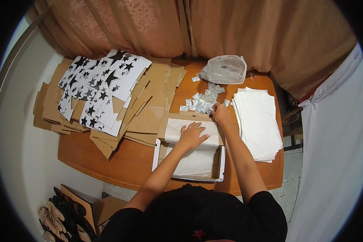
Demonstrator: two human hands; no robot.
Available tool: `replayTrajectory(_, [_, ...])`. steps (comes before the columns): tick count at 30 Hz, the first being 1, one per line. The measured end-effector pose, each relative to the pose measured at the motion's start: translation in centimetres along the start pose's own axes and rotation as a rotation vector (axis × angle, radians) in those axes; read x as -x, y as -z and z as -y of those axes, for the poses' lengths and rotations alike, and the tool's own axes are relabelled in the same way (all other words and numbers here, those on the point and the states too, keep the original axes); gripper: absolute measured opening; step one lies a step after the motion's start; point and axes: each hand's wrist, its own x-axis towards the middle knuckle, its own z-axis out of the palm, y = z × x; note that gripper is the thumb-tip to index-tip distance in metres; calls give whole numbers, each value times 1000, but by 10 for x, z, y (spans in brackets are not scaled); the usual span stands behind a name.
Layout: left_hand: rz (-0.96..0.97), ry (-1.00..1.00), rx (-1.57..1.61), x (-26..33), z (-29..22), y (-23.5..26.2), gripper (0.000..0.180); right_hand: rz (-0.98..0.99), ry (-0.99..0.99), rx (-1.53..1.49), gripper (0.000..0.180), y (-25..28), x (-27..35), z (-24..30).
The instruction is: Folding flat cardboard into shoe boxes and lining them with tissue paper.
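Note:
In front of me lies an open cardboard box point(220, 180) with white outer walls, lined with white paper point(195, 161). My left hand point(192, 136) rests on the paper over the raised lid side, palm down and fingers spread. Beyond the box, small silvery-white sachets point(203, 101) are heaped loosely on the table. My right hand point(220, 113) reaches to the near right edge of this heap, its fingertips drawn together against the sachets. What sits between those fingers is too small and hidden to make out.
A translucent plastic bag point(226, 69) lies behind the sachets. On the right is a stack of white paper sheets point(257, 121). Flat cardboard blanks point(145, 117), some with star-printed white faces point(105, 80), pile up on the left of the wooden table point(121, 169). Shoes point(56, 218) stand below left.

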Motion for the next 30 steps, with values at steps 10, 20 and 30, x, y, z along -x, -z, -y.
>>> replayTrajectory(10, [-490,-188,470,28,15,25,22,-59,3,-620,16,79,87,56])
replayTrajectory(20, [-557,208,184,67,70,44,30,148,211,-287,26,60,188,75])
replayTrajectory(30, [-331,389,204,48,63,48,58,-157,-186,55,43,63,159,49])
